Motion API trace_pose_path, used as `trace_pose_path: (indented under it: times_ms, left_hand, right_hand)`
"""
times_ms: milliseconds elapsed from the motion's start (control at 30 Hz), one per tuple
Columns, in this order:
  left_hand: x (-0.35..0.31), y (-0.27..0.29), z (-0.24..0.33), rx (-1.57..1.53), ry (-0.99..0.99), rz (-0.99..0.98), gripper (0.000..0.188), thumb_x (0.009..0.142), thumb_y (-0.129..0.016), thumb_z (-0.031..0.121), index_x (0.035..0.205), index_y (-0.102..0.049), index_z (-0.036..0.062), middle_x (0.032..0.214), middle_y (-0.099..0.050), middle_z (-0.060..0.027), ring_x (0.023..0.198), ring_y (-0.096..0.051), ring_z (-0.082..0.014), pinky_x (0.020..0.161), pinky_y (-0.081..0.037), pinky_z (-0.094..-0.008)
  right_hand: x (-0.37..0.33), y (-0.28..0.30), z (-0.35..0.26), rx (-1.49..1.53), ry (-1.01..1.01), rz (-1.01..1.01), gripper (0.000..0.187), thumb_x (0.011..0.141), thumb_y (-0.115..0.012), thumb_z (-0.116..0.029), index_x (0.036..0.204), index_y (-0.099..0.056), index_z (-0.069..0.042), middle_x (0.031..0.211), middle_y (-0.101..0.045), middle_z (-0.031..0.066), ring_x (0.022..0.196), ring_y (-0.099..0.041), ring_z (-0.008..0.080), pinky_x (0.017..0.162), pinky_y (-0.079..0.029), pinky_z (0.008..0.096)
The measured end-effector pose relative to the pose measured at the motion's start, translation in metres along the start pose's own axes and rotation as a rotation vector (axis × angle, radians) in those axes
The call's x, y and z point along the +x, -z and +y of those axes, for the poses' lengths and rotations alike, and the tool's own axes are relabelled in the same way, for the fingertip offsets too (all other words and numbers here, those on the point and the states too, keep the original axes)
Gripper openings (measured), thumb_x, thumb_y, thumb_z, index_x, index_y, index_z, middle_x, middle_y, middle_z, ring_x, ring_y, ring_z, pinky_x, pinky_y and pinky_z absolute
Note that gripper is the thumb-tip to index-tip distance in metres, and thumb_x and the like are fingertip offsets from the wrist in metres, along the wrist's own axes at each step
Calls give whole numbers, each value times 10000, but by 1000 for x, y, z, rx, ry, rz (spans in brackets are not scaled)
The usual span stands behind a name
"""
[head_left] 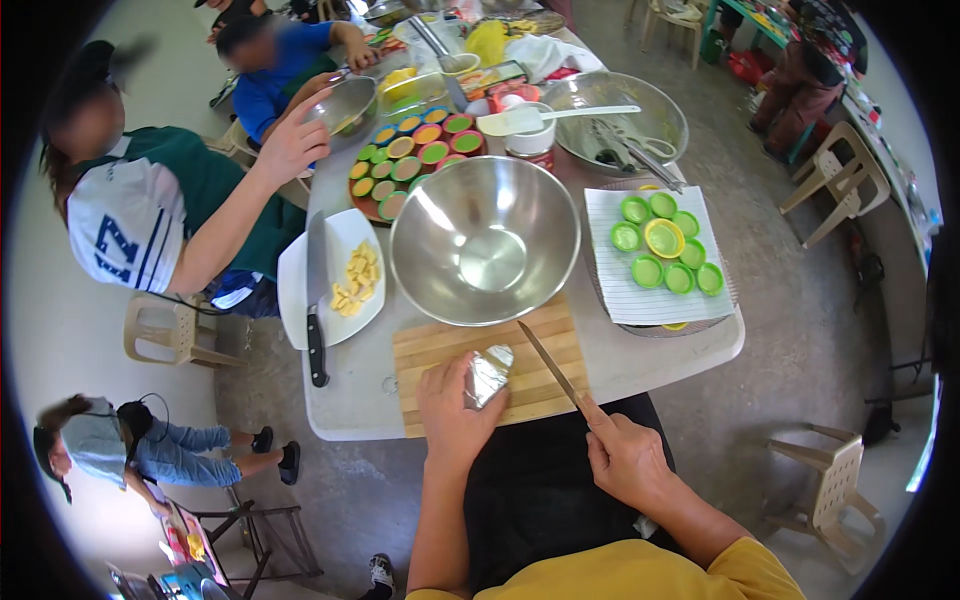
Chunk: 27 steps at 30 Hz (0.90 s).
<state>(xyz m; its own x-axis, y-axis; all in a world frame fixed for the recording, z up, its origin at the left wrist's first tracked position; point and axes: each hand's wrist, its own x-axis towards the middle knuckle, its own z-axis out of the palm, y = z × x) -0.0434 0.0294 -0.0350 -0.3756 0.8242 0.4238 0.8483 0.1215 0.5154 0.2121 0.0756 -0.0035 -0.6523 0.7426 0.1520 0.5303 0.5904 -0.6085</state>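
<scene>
On the wooden cutting board (430,350), my left hand (453,408) grips a small block wrapped in silver foil (489,374); what is inside the foil is hidden. My right hand (625,450) is closed round the handle of a narrow knife (548,358), its blade slanting over the board toward the far left, apart from the foil block. A big steel mixing bowl (485,240) stands just beyond, overlapping the board's far edge. To the left, a white plate (296,290) holds pale yellow cubes (358,278) and a large black-handled knife (317,300).
Right of the bowl, green and yellow cups (664,238) sit on lined paper. Farther back are a tray of colourful cups (408,160), a white spatula (520,122) across a tub, and a glass bowl (640,90). A co-worker's hand (290,140) reaches in from the left.
</scene>
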Motion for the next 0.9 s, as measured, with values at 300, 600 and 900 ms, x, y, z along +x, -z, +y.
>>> trace_pose_path:
  times_ms: [300,600,900]
  left_hand:
    - [4,-18,-13,-82,-18,65,635,646,-918,162,1218,-683,15,1111,-697,-151,987,-623,-345,886,-500,-451]
    - [-1,-16,-18,-110,-9,78,621,658,-874,85,1245,-687,11,1132,-691,-153,1027,-617,-330,907,-511,-428]
    - [-10,-11,-25,-143,-2,89,604,661,-873,114,1231,-692,31,1135,-697,-148,1025,-624,-339,907,-503,-437]
  right_hand:
    - [12,-2,3,-102,-20,-62,704,814,-700,-22,1499,-536,-29,678,-542,103,537,-569,279,506,-504,399]
    - [22,-6,1,-117,-33,-86,635,869,-682,-30,1487,-537,-23,676,-566,109,593,-603,297,551,-512,430]
    - [14,-16,-3,-148,17,-33,702,827,-690,-39,1509,-528,-39,672,-562,106,550,-584,281,518,-508,412]
